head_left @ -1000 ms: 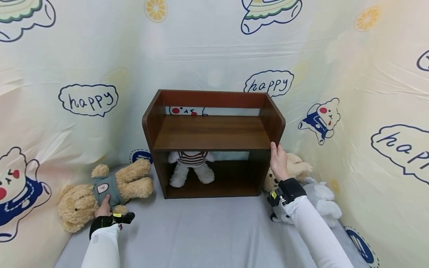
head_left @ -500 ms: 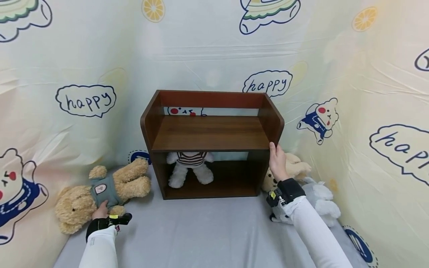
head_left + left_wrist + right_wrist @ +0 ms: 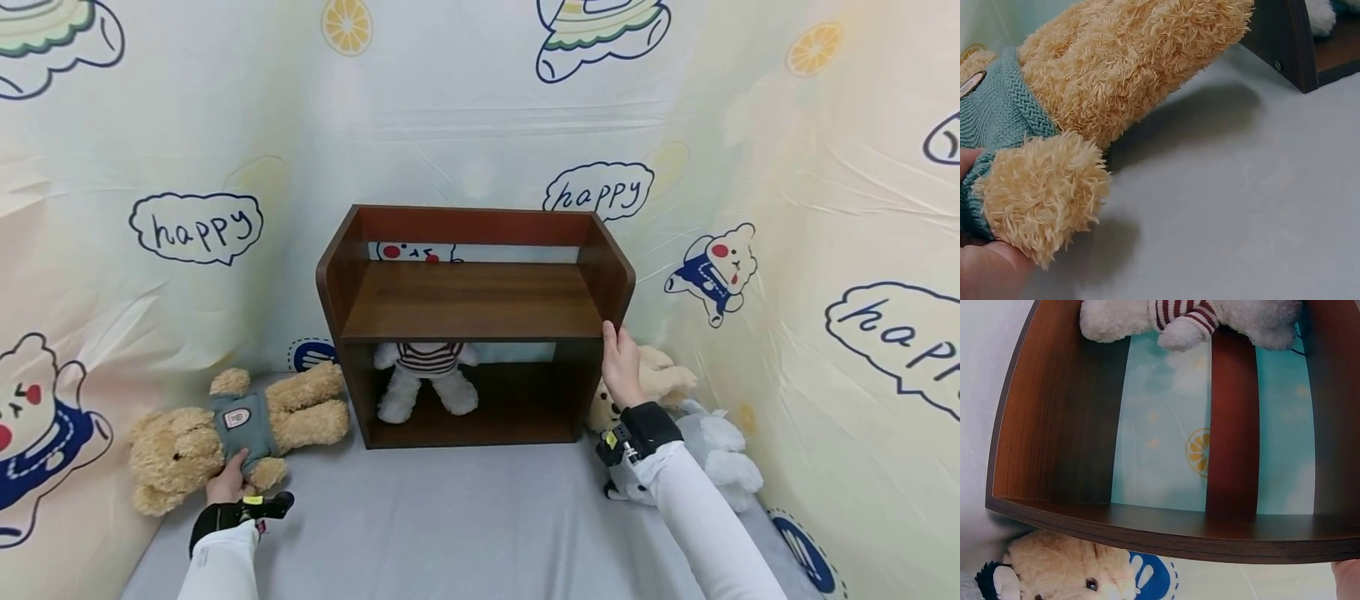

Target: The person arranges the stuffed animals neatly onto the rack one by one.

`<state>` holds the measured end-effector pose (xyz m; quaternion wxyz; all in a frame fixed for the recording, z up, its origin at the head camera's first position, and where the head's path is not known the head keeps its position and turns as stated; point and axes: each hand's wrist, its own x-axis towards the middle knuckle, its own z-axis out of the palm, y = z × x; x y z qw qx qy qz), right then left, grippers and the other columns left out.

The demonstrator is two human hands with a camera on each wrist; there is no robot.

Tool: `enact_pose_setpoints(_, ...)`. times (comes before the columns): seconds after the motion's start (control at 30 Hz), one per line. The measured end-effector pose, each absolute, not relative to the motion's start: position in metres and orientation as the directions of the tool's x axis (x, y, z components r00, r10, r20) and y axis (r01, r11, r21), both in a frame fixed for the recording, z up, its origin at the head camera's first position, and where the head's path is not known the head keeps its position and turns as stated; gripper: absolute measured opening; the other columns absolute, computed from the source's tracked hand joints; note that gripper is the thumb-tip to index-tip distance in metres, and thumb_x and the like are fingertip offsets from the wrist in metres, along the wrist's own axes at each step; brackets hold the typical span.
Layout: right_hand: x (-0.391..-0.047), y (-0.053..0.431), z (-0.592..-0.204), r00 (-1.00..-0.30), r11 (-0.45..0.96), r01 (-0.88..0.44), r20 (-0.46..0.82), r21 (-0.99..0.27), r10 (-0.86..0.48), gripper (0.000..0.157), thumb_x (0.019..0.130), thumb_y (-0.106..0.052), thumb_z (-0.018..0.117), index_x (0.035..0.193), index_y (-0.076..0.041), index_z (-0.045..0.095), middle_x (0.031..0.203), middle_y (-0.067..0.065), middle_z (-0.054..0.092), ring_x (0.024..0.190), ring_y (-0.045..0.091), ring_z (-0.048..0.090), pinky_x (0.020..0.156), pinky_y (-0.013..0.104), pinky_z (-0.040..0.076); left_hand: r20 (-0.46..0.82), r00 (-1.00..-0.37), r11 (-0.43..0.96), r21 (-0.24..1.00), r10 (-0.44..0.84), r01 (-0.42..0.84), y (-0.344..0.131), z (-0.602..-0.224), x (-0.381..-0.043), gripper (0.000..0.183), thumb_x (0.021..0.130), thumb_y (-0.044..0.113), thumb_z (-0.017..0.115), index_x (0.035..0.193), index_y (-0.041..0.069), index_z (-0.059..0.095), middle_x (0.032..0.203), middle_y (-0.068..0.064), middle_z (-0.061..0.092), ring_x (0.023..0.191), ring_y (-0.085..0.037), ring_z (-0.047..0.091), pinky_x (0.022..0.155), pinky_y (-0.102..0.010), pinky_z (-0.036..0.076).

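Observation:
A tan curly teddy bear [image 3: 176, 458] in a blue-green knitted sweater lies on its back at the left, its feet towards the shelf. My left hand [image 3: 227, 483] pinches its sleeved near arm; in the left wrist view, thumb and finger hold the knitted cuff [image 3: 977, 187]. Shadows show beneath the bear's leg and paw. In the middle stands a dark brown two-tier wooden shelf [image 3: 472, 300]. My right hand [image 3: 622, 367] rests against its right side panel, fingers extended. In the lower tier sits a white plush toy [image 3: 427, 387] in a striped shirt, its head hidden by the upper board.
Right of the shelf, partly behind my right arm, lie a beige plush toy [image 3: 663, 375] and a grey-and-white plush toy [image 3: 720, 450]. A grey sheet [image 3: 450, 525] covers the surface. Printed cloth walls [image 3: 480, 125] enclose the back and both sides.
The teddy bear has turned a little flatter, its legs shifting slightly right and down towards the shelf as my left hand holds its arm. My right hand stays on the shelf's side.

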<state>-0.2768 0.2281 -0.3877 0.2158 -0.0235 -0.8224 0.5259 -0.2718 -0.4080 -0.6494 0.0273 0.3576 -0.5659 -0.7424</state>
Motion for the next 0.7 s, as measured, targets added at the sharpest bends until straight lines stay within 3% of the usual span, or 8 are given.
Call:
enact_pose_setpoints(0.1,-0.278,0.229,-0.390,-0.902,0.449,-0.192,0.338,-0.873,0.270,0.049,0.099,-0.035,0.032,0.127,0.003,0.044,0.130,0.021,0.046,0.119,0.031,0.042,0.099,0.043,0.032,-0.544,-0.695,-0.429,0.829,-0.471,-0.358,-0.355,-0.572,-0.233,0.032,0.088,0.032,0.054,0.096,0.009,0.032,0.071,0.009,0.039,0.054,-0.003,0.043,0.054,-0.019,0.040)
enact_pose_setpoints(0.2,-0.277,0.229,-0.389,-0.895,0.450,-0.202,0.351,-0.870,0.275,0.048,0.099,-0.034,0.032,0.127,0.003,0.044,0.129,0.021,0.047,0.119,0.031,0.042,0.099,0.043,0.032,-0.579,-0.684,-0.548,0.779,-0.443,-0.304,-0.339,-0.544,-0.216,0.027,0.088,0.027,0.056,0.097,0.015,0.034,0.081,0.010,0.036,0.058,-0.001,0.041,0.054,-0.015,0.039)
enact_pose_setpoints(0.4,-0.276,0.231,-0.389,-0.899,0.446,-0.198,0.343,-0.873,0.272,0.049,0.099,-0.035,0.031,0.130,0.002,0.042,0.132,0.021,0.044,0.121,0.031,0.040,0.101,0.045,0.030,-0.544,-0.708,-0.553,0.793,-0.450,-0.257,-0.349,-0.550,-0.214,0.031,0.084,0.026,0.062,0.098,0.019,0.036,0.089,0.008,0.030,0.056,-0.003,0.037,0.046,-0.017,0.033)
enact_pose_setpoints(0.57,-0.276,0.232,-0.388,-0.906,0.444,-0.178,0.323,-0.878,0.275,0.051,0.099,-0.037,0.030,0.131,0.001,0.040,0.134,0.020,0.043,0.122,0.031,0.040,0.101,0.045,0.030,-0.519,-0.742,-0.667,0.733,-0.425,-0.130,-0.357,-0.550,-0.214,0.031,0.085,0.012,0.060,0.102,0.020,0.036,0.097,0.011,0.031,0.065,-0.002,0.043,0.049,-0.017,0.040)
enact_pose_setpoints(0.7,-0.276,0.233,-0.389,-0.902,0.440,-0.177,0.324,-0.881,0.286,0.050,0.099,-0.036,0.030,0.129,0.003,0.041,0.132,0.022,0.044,0.120,0.032,0.041,0.100,0.045,0.030,-0.467,-0.782,-0.669,0.738,-0.413,-0.087,-0.359,-0.546,-0.212,0.030,0.087,0.009,0.058,0.103,0.020,0.035,0.100,0.011,0.030,0.068,-0.001,0.045,0.051,-0.018,0.042)
